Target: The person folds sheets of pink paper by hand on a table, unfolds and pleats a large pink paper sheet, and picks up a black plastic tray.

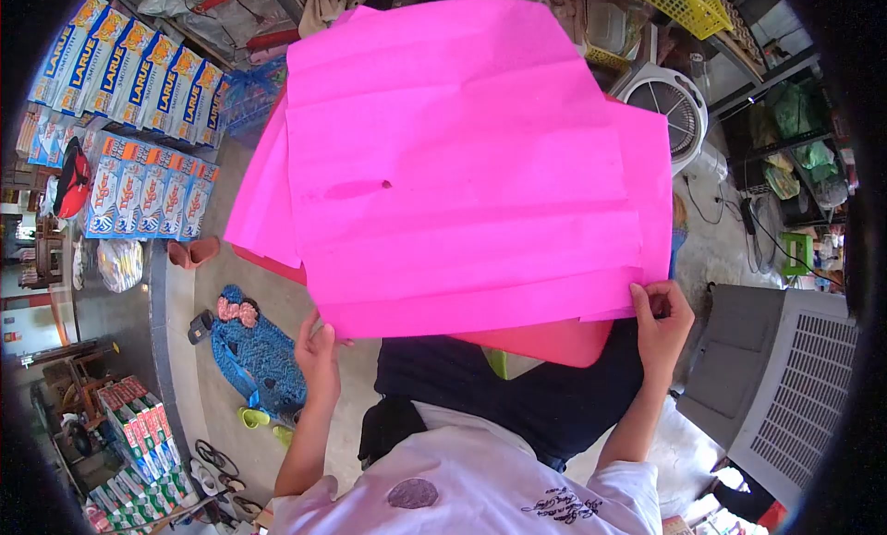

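Observation:
A large bright pink sheet (462, 165) with fold creases spreads out in front of me; whether it is paper or thin cloth I cannot tell. A small dark spot shows near its middle. My left hand (320, 350) pinches its near left corner. At the near right corner my right hand (662, 324) is closed on the sheet's edge, thumb against fingers. More pink layers stick out at its left and right sides. Under it, a red tabletop (554, 341) shows at the near edge and at the left, above my legs.
Stacked beer cartons (139, 73) stand at the left. A blue crocheted bag (254, 359) and pink slippers (194, 252) lie on the floor. To the right are a white fan (665, 115), a large grey slatted unit (785, 378) and a green stool (796, 254).

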The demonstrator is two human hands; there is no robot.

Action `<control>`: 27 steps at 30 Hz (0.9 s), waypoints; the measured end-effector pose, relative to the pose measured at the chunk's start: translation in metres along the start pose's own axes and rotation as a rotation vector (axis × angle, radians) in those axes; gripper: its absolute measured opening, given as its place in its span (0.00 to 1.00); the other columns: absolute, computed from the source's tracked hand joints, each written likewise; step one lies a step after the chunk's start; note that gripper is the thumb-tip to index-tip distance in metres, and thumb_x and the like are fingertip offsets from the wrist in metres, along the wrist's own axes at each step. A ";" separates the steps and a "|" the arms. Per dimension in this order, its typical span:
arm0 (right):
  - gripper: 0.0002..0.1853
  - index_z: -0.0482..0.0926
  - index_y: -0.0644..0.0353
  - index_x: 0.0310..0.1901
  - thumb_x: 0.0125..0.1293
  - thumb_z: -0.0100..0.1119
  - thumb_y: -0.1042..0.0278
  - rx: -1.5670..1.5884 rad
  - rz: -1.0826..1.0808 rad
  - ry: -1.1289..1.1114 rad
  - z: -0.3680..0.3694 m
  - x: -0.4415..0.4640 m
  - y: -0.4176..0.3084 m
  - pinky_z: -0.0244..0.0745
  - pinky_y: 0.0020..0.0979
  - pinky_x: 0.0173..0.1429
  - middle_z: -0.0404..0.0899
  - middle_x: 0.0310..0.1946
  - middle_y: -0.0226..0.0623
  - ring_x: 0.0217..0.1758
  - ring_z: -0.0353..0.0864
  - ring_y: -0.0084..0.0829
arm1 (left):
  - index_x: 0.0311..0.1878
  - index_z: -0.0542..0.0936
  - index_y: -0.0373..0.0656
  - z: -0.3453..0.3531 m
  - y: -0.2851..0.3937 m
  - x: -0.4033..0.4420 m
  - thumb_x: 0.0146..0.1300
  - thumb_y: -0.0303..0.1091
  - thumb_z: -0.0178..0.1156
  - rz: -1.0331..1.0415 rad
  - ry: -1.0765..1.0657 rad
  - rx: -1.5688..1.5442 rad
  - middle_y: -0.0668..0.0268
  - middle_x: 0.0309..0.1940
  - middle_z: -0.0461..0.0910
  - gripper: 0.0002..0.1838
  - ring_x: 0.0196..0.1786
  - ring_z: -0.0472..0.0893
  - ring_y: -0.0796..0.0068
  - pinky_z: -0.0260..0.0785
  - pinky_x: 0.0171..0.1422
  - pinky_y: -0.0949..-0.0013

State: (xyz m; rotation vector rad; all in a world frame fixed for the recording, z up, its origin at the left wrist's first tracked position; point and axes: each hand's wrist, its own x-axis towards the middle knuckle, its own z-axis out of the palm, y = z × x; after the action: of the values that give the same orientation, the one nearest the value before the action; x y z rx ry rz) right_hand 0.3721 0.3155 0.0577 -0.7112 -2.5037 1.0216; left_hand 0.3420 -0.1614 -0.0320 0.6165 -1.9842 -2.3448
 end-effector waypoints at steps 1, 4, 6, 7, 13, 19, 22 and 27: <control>0.11 0.79 0.63 0.31 0.62 0.76 0.74 -0.008 0.003 0.002 0.000 0.000 0.000 0.57 0.25 0.30 0.68 0.20 0.23 0.25 0.62 0.16 | 0.64 0.75 0.34 -0.003 -0.006 -0.002 0.77 0.36 0.62 -0.064 -0.032 -0.094 0.57 0.45 0.87 0.20 0.42 0.87 0.69 0.80 0.48 0.65; 0.11 0.79 0.63 0.30 0.61 0.76 0.74 0.017 0.026 0.008 0.000 0.000 -0.006 0.57 0.25 0.29 0.67 0.20 0.23 0.25 0.62 0.16 | 0.60 0.77 0.34 -0.009 -0.022 -0.012 0.78 0.41 0.60 -0.249 -0.145 -0.323 0.57 0.46 0.86 0.20 0.44 0.87 0.66 0.80 0.50 0.63; 0.11 0.79 0.63 0.31 0.61 0.76 0.74 0.013 0.012 0.012 0.002 0.001 -0.004 0.57 0.25 0.29 0.68 0.20 0.23 0.25 0.62 0.15 | 0.57 0.79 0.34 0.001 -0.029 -0.023 0.78 0.44 0.59 -0.361 -0.250 -0.415 0.57 0.46 0.86 0.20 0.45 0.87 0.64 0.80 0.50 0.62; 0.11 0.80 0.63 0.31 0.61 0.76 0.73 0.008 0.006 0.016 0.002 0.001 -0.002 0.57 0.25 0.29 0.68 0.20 0.23 0.25 0.63 0.15 | 0.57 0.79 0.35 0.011 -0.031 -0.028 0.79 0.46 0.58 -0.383 -0.285 -0.413 0.58 0.46 0.86 0.20 0.45 0.87 0.64 0.80 0.52 0.60; 0.10 0.81 0.64 0.35 0.61 0.76 0.73 0.024 0.032 -0.007 0.003 0.002 -0.008 0.61 0.25 0.30 0.74 0.22 0.26 0.25 0.66 0.16 | 0.51 0.83 0.36 0.089 -0.027 -0.056 0.78 0.42 0.59 -0.469 -0.683 -0.271 0.58 0.42 0.87 0.17 0.43 0.87 0.65 0.80 0.52 0.59; 0.11 0.82 0.66 0.39 0.60 0.76 0.73 0.002 0.000 -0.006 0.002 0.001 -0.008 0.68 0.25 0.33 0.82 0.26 0.33 0.27 0.73 0.20 | 0.48 0.86 0.34 0.169 0.015 -0.089 0.69 0.24 0.67 0.199 -1.032 0.259 0.58 0.40 0.89 0.08 0.37 0.88 0.73 0.80 0.42 0.69; 0.11 0.83 0.65 0.39 0.60 0.76 0.72 0.036 0.025 -0.029 0.000 0.002 -0.012 0.70 0.27 0.34 0.82 0.27 0.35 0.27 0.75 0.22 | 0.66 0.77 0.36 0.204 0.005 -0.112 0.79 0.34 0.58 -0.568 -0.961 -0.228 0.57 0.46 0.86 0.18 0.36 0.86 0.72 0.79 0.41 0.67; 0.10 0.83 0.64 0.39 0.60 0.76 0.72 0.020 -0.025 -0.020 0.000 0.003 -0.009 0.72 0.29 0.35 0.82 0.28 0.38 0.28 0.77 0.28 | 0.75 0.67 0.38 0.241 0.001 -0.113 0.83 0.48 0.51 -0.884 -0.802 -0.435 0.59 0.42 0.84 0.28 0.29 0.80 0.76 0.74 0.39 0.67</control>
State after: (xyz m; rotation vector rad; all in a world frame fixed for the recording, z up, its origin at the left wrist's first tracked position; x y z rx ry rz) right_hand 0.3669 0.3114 0.0650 -0.6651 -2.5097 1.0482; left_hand 0.3739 0.0956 0.0307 0.6727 -1.3508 -3.9148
